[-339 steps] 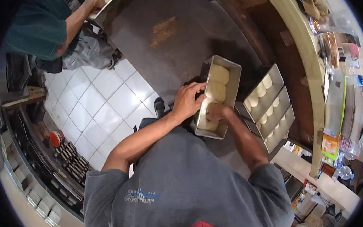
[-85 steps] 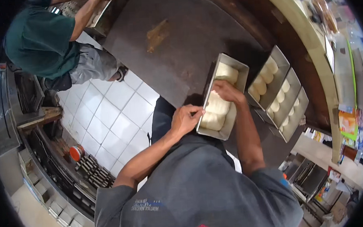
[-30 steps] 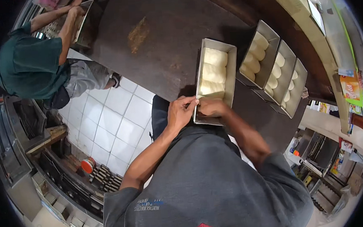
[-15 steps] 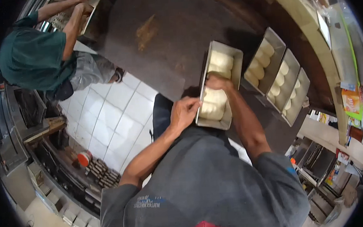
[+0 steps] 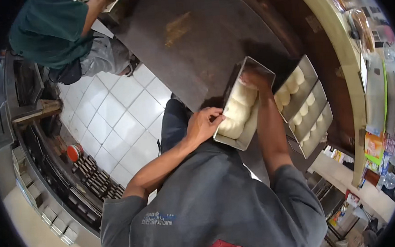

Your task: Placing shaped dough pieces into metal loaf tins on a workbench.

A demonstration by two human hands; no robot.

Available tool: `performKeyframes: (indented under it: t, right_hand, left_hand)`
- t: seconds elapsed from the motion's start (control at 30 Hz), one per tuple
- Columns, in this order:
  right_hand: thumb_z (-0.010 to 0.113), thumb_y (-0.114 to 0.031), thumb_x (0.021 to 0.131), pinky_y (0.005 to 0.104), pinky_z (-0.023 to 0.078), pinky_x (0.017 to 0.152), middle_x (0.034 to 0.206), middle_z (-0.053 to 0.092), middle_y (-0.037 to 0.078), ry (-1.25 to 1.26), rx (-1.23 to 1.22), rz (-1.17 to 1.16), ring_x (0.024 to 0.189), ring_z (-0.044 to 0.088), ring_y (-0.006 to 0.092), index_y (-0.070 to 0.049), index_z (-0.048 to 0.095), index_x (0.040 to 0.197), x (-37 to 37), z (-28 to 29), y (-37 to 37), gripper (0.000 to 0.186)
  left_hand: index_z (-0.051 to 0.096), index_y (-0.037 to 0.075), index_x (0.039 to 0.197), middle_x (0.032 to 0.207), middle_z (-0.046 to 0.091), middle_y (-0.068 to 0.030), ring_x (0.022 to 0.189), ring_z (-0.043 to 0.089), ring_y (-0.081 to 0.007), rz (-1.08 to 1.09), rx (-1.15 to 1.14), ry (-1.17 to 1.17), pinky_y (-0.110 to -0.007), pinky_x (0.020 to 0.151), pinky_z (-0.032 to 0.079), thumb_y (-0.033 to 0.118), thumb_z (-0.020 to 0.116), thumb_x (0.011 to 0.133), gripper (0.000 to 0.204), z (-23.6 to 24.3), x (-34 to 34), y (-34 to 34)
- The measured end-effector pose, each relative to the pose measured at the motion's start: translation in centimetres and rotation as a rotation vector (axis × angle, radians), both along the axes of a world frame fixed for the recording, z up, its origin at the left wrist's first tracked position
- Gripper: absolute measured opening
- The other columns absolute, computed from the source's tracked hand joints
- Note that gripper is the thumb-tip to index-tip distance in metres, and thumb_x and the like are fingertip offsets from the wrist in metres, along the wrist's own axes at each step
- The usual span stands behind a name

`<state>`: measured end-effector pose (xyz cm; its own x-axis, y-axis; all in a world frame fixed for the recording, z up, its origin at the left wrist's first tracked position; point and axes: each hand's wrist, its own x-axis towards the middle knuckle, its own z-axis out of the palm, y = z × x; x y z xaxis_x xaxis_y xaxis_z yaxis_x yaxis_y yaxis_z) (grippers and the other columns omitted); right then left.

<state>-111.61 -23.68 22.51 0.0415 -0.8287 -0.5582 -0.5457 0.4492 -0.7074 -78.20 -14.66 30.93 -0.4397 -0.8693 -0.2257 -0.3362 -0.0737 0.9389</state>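
A long metal loaf pan (image 5: 253, 128) stands at the table's near edge, with pale dough pieces (image 5: 236, 113) lying in a row inside. My left hand (image 5: 205, 124) is closed on the pan's left rim, thumb and fingers pinching it near the close end. Reaching over the right wall, my right hand (image 5: 254, 78) is down in the far end of the pan, against the dough. Motion blurs its fingers, and it hides the dough there.
To the right, several joined metal pans (image 5: 319, 101) hold dough pieces too. The dark table (image 5: 201, 37) stretches away beyond my pan. At the upper left a co-worker in a green shirt (image 5: 49, 30) stands by the table. Shelves with trays (image 5: 60, 172) line the lower left.
My right hand has moved from the middle of the pan to its far end. My left hand stays on the rim. The whole view has shifted slightly.
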Motion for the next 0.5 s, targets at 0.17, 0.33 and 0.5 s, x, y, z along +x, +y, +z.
performKeyframes:
  t: [0.17,0.33,0.5]
  right_hand:
    - [0.058,-0.021,0.095,0.0366,0.048,0.087,0.110,0.070,0.002,0.126,-0.079,0.080,0.095,0.061,0.0191,-0.009,0.072,0.109,0.7,1.6,-1.1,0.023]
    - [0.055,-0.026,0.099,0.0424,0.049,0.091,0.117,0.072,0.006,0.249,-0.173,0.104,0.099,0.065,0.0261,-0.005,0.072,0.111,0.7,2.4,-1.6,0.029]
    - [0.054,-0.026,0.099,0.0495,0.050,0.086,0.110,0.073,0.013,0.106,-0.261,0.213,0.094,0.067,0.0341,0.000,0.067,0.099,-3.3,1.7,1.0,0.029]
  left_hand:
    - [0.077,0.006,0.112,0.088,0.070,-0.0046,0.065,0.058,-0.0179,0.018,-0.083,-0.013,-0.029,0.060,0.047,0.013,0.075,0.088,0.025,0.4,-0.4,-0.1]
    - [0.073,0.006,0.117,0.089,0.069,-0.0052,0.071,0.061,-0.0203,-0.087,-0.267,-0.090,-0.031,0.067,0.050,0.011,0.073,0.086,0.031,-0.9,-1.1,-0.6]
    - [0.072,0.004,0.115,0.093,0.070,-0.0077,0.085,0.066,-0.0263,-0.287,-0.566,-0.231,-0.041,0.089,0.052,0.006,0.068,0.084,0.032,-1.3,0.1,-5.2]
